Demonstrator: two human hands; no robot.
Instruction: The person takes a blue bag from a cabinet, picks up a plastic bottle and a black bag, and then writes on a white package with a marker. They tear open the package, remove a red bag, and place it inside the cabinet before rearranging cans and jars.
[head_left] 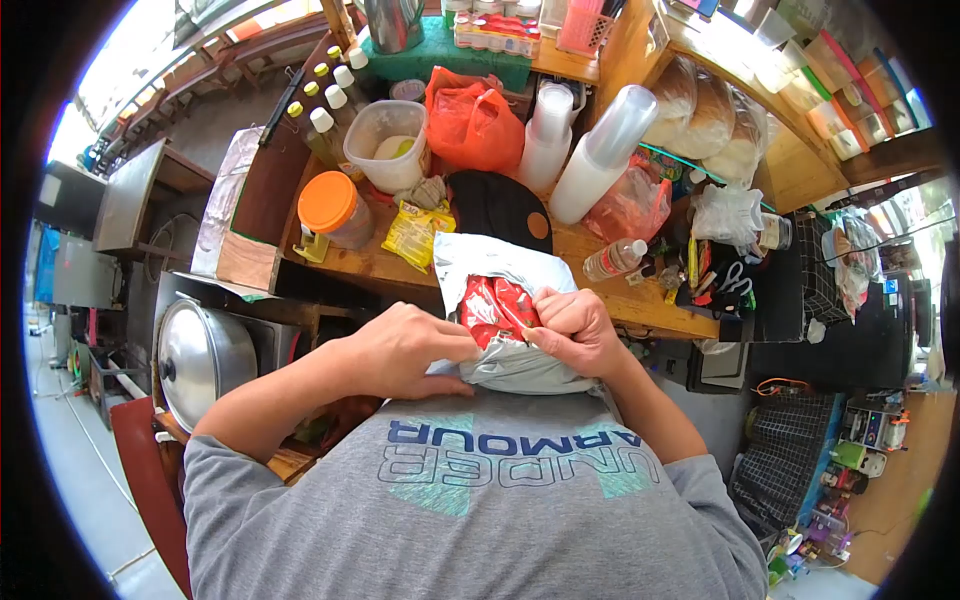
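Note:
A white plastic bag (520,375) rests against my body at the table's front edge, its mouth facing up. Inside it show shiny red packets (495,305). My left hand (415,345) grips the bag's left side, thumb below and fingers at the opening. On the other side, my right hand (575,330) is closed in a pinch on the bag's rim beside the red packets. Its fingertips partly hide what they hold. Just behind the bag lies a black cap (495,205) with a round brown patch.
A yellow packet (415,235), an orange-lidded jar (335,208), a clear tub (385,150) and a red plastic bag (470,120) stand on the wooden table. Stacked plastic cups (600,155) and a bottle (615,260) are to the right. A large metal pot lid (195,365) is at left.

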